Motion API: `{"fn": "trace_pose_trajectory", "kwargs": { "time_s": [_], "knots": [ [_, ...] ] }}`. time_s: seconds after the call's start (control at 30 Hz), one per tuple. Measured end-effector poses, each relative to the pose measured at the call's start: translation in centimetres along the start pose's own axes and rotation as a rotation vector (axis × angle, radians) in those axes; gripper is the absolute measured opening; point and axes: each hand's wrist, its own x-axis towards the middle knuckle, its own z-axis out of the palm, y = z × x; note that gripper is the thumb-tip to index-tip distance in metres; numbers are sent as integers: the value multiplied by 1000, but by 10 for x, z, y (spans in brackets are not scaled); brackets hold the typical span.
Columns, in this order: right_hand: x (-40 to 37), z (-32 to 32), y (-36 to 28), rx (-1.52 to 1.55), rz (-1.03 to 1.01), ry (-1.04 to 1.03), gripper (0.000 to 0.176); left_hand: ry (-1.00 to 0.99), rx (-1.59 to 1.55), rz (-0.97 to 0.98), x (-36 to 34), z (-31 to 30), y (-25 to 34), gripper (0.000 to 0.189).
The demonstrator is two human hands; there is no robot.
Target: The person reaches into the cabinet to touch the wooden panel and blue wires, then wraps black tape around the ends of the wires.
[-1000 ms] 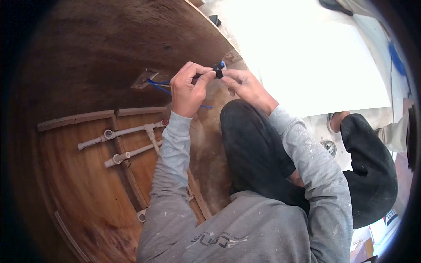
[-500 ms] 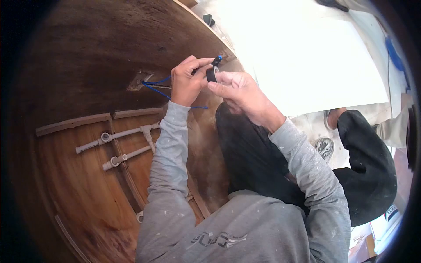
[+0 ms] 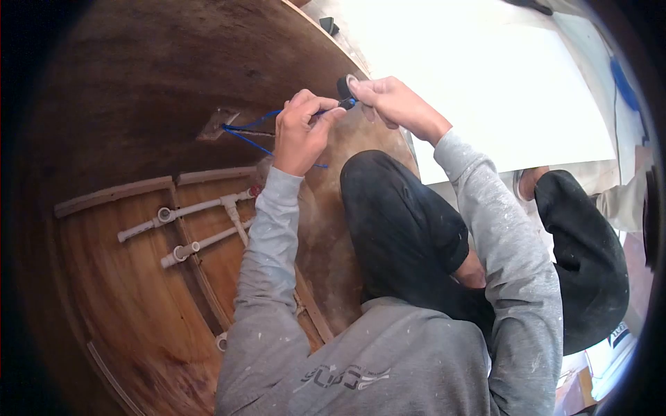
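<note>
My left hand (image 3: 302,132) pinches a blue wire (image 3: 269,115) near its end, where black tape (image 3: 347,104) is wrapped round it and a bit of blue shows at the tip. Between the fingers of my right hand (image 3: 397,105) is a roll of black tape (image 3: 345,86), just above the wrapped wire end. The blue wires come out of a rectangular cutout (image 3: 219,125) in the dark wooden panel. A second blue wire (image 3: 258,146) passes behind my left wrist, its free end showing below.
White pipes (image 3: 198,208) with fittings lie against the wooden panelling (image 3: 125,291) at the lower left. A large white sheet (image 3: 506,104) is at the upper right. My bent knees in black trousers (image 3: 395,215) are below my hands. A small dark object (image 3: 329,26) sits near the panel's edge.
My right hand has moved up with the tape roll, from beside my left fingers to above the wire end. My left hand has shifted slightly right, still pinching the wire.
</note>
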Motion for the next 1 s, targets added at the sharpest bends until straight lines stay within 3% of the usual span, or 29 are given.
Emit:
{"fn": "trace_pose_trajectory", "kwargs": {
  "time_s": [0.07, 0.2, 0.33, 0.37, 0.47, 0.57, 0.67, 0.73, 0.77, 0.87, 0.97, 1.0],
  "knots": [
    [-7, 1, 13, -184, -13, 37, 53, 82, 41, -4, 1, 6, 3, 13],
    [-43, 21, 31, -33, -95, 152, 43, 181, 113, 40, 5, 21, 3, 13],
    [-65, 29, 3, 175, -155, 19, 34, 126, 37, -49, 5, 28, 3, 12],
    [-71, 12, -27, 80, -57, -104, 31, 106, 49, -31, 2, 27, -1, 12],
    [-46, -5, -49, 175, -80, -172, 36, 48, 138, 87, 1, 18, -7, 12],
    [-1, -16, -48, 62, -105, -47, 52, 37, 113, 112, -2, 15, -4, 13],
    [24, -20, -7, -197, 67, 55, 63, 74, 84, 74, -2, 14, 0, 12],
    [-1, -3, 19, -80, 143, 27, 59, 100, 111, 64, 0, 16, 3, 10],
    [-19, -3, 29, 50, 139, -88, 49, 111, 130, 79, 0, 21, 1, 11],
    [-70, 3, 5, 153, 86, -177, 38, 107, 181, 109, -4, 30, -6, 13],
    [-38, -7, -30, -90, -104, -193, 31, 67, 238, 152, -10, 32, -17, 12],
    [-33, 3, -51, -32, -91, -46, 27, 61, 194, 160, -12, 29, -15, 11]
  ]
}}
